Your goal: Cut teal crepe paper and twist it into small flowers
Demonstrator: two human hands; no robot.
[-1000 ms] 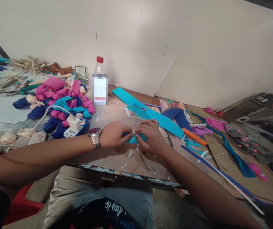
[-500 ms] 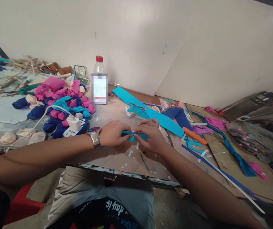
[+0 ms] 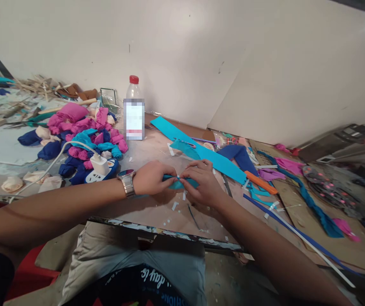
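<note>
Both hands' fingers [image 3: 169, 183] pinch a small blue piece [image 3: 176, 184] nearly closed (a bottle [image 3: 134, 114] stands beyond).

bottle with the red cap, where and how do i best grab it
I'd grip the bottle around its labelled middle, coming from the near right: it stands upright and is broadest there, narrowing towards the red cap. The heap of fabric bundles crowds its left, and the wall rises behind.
</note>
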